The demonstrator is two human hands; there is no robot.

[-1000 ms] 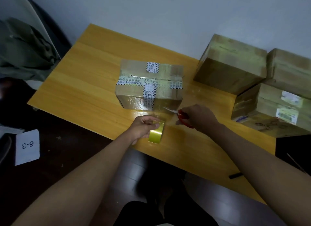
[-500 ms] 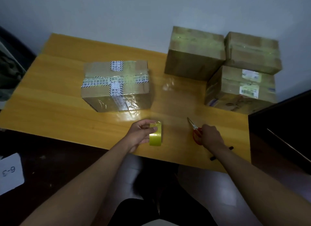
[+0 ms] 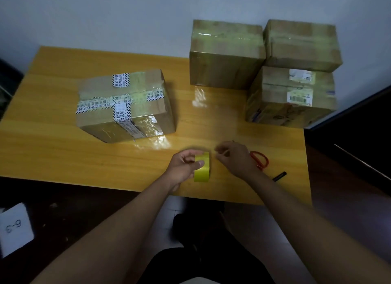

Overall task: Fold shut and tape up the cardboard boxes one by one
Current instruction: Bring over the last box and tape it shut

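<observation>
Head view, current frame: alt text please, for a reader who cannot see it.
A person's left hand grips a roll of yellow tape at the near edge of a wooden table, the right hand reaching toward it beside red-handled scissors. A taped cardboard box sits ahead; three more boxes are stacked far right.

Overall exposure is dim, with a greenish-yellow colour cast. Brightest zone is the pale wall [image 3: 105,15] across the top of the frame, evenly lit, darkening toward the upper corners. Specular glare patches sit on the glossy table [image 3: 53,148] at centre and centre-right, and on the clear tape wrapping the front face of the taped box [image 3: 124,106]. Lower left, lower right and right edge fall into deep shadow with little recoverable detail. Wide-angle distortion bows the table edges and stretches the forearms at the bottom. The right hand [image 3: 234,159] shows motion blur at the fingers. The stacked boxes [image 3: 264,68] upper right appear soft.
</observation>
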